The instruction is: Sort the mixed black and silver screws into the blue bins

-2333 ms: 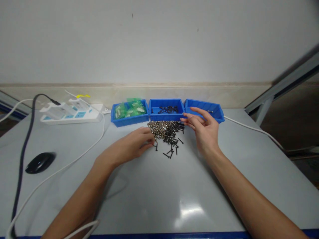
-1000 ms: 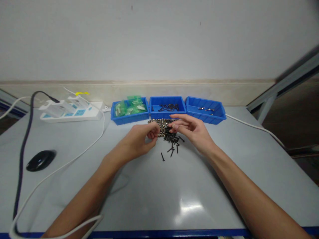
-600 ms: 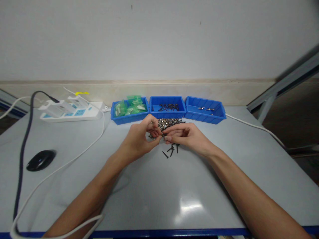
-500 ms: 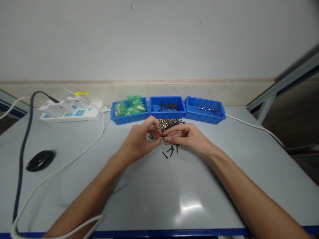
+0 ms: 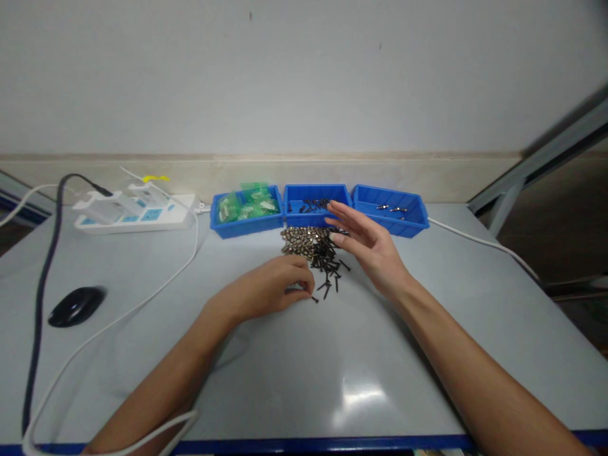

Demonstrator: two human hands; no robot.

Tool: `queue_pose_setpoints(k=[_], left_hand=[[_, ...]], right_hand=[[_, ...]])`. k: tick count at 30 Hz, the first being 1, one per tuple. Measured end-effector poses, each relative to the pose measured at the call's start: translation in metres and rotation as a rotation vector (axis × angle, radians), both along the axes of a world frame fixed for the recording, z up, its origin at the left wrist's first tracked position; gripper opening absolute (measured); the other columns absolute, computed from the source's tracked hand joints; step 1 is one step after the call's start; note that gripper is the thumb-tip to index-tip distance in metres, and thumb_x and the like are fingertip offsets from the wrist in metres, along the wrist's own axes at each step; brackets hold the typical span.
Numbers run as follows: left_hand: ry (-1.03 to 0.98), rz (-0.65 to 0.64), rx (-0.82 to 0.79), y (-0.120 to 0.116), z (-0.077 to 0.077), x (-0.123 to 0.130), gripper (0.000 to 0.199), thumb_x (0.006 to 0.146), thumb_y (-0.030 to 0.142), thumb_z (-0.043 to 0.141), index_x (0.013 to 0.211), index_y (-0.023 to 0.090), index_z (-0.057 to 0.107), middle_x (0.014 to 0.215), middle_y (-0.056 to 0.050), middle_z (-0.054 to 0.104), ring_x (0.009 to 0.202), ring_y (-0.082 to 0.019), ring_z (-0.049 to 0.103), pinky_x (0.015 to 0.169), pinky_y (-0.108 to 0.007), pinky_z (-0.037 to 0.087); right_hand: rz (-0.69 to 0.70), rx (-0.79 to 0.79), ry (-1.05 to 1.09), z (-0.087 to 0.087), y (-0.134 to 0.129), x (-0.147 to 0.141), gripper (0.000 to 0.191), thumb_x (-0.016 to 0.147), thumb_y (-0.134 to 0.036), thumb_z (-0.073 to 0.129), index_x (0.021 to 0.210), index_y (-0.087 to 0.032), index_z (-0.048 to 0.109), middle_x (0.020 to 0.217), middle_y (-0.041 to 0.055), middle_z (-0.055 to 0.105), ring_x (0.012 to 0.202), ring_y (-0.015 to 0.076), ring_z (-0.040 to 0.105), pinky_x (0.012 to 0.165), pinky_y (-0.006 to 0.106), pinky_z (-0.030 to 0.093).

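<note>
My left hand (image 5: 280, 285) is low over the table, thumb and fingers pinched on a black screw (image 5: 315, 299) whose end pokes out past the fingertips. My right hand (image 5: 368, 244) is raised in front of the middle blue bin (image 5: 316, 220), fingers stretched out and the thumb apart, with nothing visible in it. Between the hands lies a pile of black screws (image 5: 325, 258), several of them loose at its near side. Brass-coloured metal fasteners (image 5: 298, 240) are heaped against its left. The middle bin holds more black screws (image 5: 311, 206), partly hidden by my right fingers.
The left blue bin (image 5: 247, 227) holds green plastic packets (image 5: 259, 206). In the right blue bin (image 5: 389, 225) lie a few metal fasteners (image 5: 398, 209). A white power strip (image 5: 183, 218), a black mouse (image 5: 77, 307) and cables (image 5: 137, 304) occupy the left side.
My hands have separated. The left moved down to a loose screw and pinched it; the right moved up and right towards the middle bin and its fingers opened.
</note>
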State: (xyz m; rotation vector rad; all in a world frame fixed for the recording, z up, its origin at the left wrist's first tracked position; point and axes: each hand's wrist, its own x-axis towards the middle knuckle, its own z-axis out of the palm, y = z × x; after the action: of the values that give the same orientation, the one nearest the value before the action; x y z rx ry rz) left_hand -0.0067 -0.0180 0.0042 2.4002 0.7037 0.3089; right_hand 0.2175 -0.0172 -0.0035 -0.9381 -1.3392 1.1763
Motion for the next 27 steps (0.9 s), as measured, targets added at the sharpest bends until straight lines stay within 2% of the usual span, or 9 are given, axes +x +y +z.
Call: queue_pose_setpoints(k=[4,7,9,12,16,19,24,26,27], left_hand=[[-0.027,0.048,0.043,0.002,0.002,-0.001,0.011,0.092,0.010,0.059,0.089,0.018,0.066,0.093,-0.003,0.067,0.083,-0.015,0.062,0.076,-0.026,0.047],[-0.117,0.181,0.073,0.004,0.006,-0.002,0.011,0.091,0.009,0.058,0.088,0.018,0.064,0.080,0.001,0.066,0.072,-0.012,0.060,0.069,-0.023,0.045],[-0.211,0.286,0.106,0.005,0.008,0.000,0.009,0.090,0.010,0.060,0.090,0.018,0.063,0.077,0.002,0.065,0.068,-0.011,0.059,0.067,-0.021,0.046],[-0.314,0.384,0.181,0.004,0.009,0.002,0.007,0.087,0.012,0.064,0.091,0.018,0.062,0.078,0.002,0.066,0.068,-0.010,0.060,0.068,-0.021,0.048],[-0.374,0.426,0.225,0.002,0.009,0.004,0.007,0.086,0.015,0.066,0.089,0.019,0.061,0.079,0.002,0.066,0.069,-0.010,0.060,0.067,-0.021,0.050],[-0.390,0.408,0.214,0.000,0.008,0.005,0.008,0.085,0.014,0.067,0.088,0.018,0.061,0.078,0.002,0.065,0.069,-0.010,0.060,0.067,-0.021,0.049],[-0.267,0.343,0.198,-0.004,0.001,0.011,0.008,0.087,0.016,0.068,0.088,0.018,0.061,0.075,0.002,0.064,0.068,-0.012,0.059,0.065,-0.023,0.047],[-0.192,0.303,0.207,-0.006,-0.005,0.015,0.005,0.089,0.018,0.067,0.088,0.018,0.062,0.079,0.000,0.066,0.072,-0.014,0.061,0.067,-0.025,0.047],[-0.167,0.284,0.222,-0.007,-0.008,0.018,0.005,0.090,0.020,0.066,0.089,0.018,0.062,0.082,-0.001,0.067,0.076,-0.016,0.061,0.069,-0.027,0.047]], right_hand=[[-0.009,-0.060,-0.023,-0.002,0.001,0.000,0.030,0.082,-0.033,0.078,0.110,-0.026,0.075,0.119,0.0056,0.076,0.105,0.0231,0.072,0.101,0.045,0.054],[-0.004,-0.106,-0.086,-0.001,0.001,0.000,0.023,0.082,-0.036,0.077,0.101,-0.022,0.077,0.093,0.0061,0.079,0.085,0.0201,0.074,0.087,0.040,0.058],[0.010,-0.116,-0.165,0.000,0.000,0.000,0.023,0.081,-0.036,0.078,0.097,-0.020,0.077,0.086,0.0056,0.078,0.078,0.0186,0.072,0.078,0.036,0.059],[0.136,-0.163,-0.228,0.002,-0.002,-0.001,0.025,0.079,-0.036,0.079,0.096,-0.019,0.077,0.080,0.0051,0.077,0.074,0.0181,0.071,0.072,0.033,0.058],[0.280,-0.246,-0.112,0.004,-0.005,-0.003,0.031,0.075,-0.037,0.083,0.100,-0.019,0.078,0.080,0.0047,0.077,0.077,0.0185,0.073,0.075,0.032,0.058],[0.260,-0.277,-0.052,0.005,-0.005,-0.004,0.029,0.072,-0.036,0.086,0.094,-0.019,0.079,0.076,0.0041,0.077,0.074,0.0174,0.073,0.073,0.031,0.058],[0.149,-0.278,-0.149,0.002,-0.001,-0.001,0.021,0.071,-0.037,0.087,0.078,-0.018,0.079,0.068,0.0034,0.074,0.058,0.0139,0.065,0.060,0.029,0.055],[0.073,-0.235,-0.128,0.001,0.000,0.001,0.022,0.071,-0.037,0.087,0.083,-0.020,0.080,0.077,0.0053,0.077,0.068,0.0171,0.070,0.069,0.033,0.059],[0.037,-0.196,-0.094,0.001,0.000,0.001,0.025,0.071,-0.037,0.086,0.090,-0.021,0.081,0.089,0.0064,0.079,0.079,0.0198,0.073,0.078,0.036,0.061]])
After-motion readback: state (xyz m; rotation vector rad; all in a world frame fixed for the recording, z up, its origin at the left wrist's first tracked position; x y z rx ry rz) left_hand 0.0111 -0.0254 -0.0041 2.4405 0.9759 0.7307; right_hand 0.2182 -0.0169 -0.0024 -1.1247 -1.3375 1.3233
